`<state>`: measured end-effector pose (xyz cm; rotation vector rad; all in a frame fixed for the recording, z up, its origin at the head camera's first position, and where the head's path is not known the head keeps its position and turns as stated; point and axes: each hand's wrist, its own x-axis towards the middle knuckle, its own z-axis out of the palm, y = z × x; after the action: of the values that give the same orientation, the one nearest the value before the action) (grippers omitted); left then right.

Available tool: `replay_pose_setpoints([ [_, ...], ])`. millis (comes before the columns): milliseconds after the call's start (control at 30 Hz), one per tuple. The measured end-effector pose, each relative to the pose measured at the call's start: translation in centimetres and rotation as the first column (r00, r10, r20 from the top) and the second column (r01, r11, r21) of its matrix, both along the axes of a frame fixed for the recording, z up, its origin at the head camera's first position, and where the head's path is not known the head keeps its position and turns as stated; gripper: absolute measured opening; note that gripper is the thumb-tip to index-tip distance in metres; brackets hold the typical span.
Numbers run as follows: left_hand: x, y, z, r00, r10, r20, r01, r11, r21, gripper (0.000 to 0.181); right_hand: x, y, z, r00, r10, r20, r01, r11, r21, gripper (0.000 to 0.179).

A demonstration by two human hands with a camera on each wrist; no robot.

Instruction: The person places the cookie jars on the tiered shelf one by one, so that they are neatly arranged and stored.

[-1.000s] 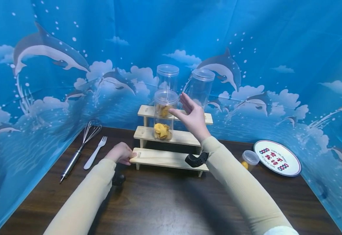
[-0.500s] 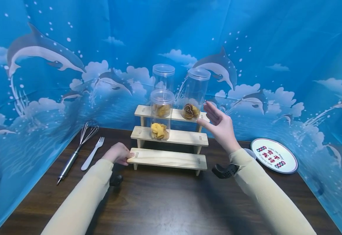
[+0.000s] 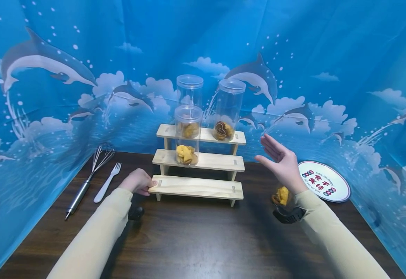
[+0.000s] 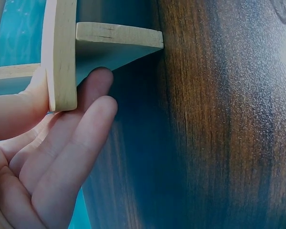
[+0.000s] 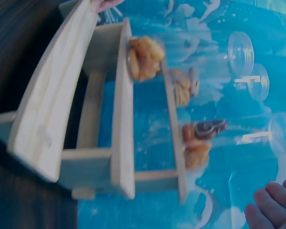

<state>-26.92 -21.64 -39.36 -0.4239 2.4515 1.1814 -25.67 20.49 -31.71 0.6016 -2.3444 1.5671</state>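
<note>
A: Head view: which step?
B: Steadying, seemingly: the left hand (image 3: 138,181) grips the wooden stand (image 3: 197,187) at its 8 o'clock end. Clear jars (image 3: 188,133) stand on it. The right hand (image 3: 282,164), extended and holding nothing, hovers at 3 o'clock near cookies (image 3: 282,195); a grasp there looks called for.
A: Left wrist?
B: Thumb (image 4: 19,112) above the bottom board (image 4: 63,62), fingers (image 4: 93,129) beneath, mostly hidden from the head.
A: Right wrist?
B: Middle-step cookies at 12 o'clock, separate from those behind; the head view overlaps them.
</note>
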Motion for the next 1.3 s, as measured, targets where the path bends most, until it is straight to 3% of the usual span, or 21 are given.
replay_pose_setpoints([
  [200,-0.5,-0.4,-0.3,1.0,-0.015,0.016,0.015,1.0,0.021,0.032,0.8,2.6,-1.3,0.999,-0.02,0.036,0.019,0.999,0.036,0.066],
  [567,0.6,0.2,0.3,1.0,0.001,-0.009,-0.001,1.0,0.014,0.031,2.0,6.9,-4.4,0.986,-0.16,0.04,0.157,0.985,0.072,0.063],
  [900,0.5,0.2,0.3,1.0,0.003,-0.005,-0.003,1.0,0.009,0.031,1.9,9.5,-7.5,0.953,-0.299,0.057,0.285,0.942,0.176,0.067],
  [1167,0.3,0.1,0.2,1.0,0.004,-0.001,-0.004,1.0,0.011,0.032,2.3,10.3,-8.7,0.934,-0.323,0.155,0.297,0.94,0.17,0.07],
  [1300,0.5,0.2,0.4,1.0,0.0,-0.004,0.0,1.0,0.014,0.033,2.5,10.4,-9.2,0.93,-0.331,0.16,0.303,0.937,0.176,0.069],
])
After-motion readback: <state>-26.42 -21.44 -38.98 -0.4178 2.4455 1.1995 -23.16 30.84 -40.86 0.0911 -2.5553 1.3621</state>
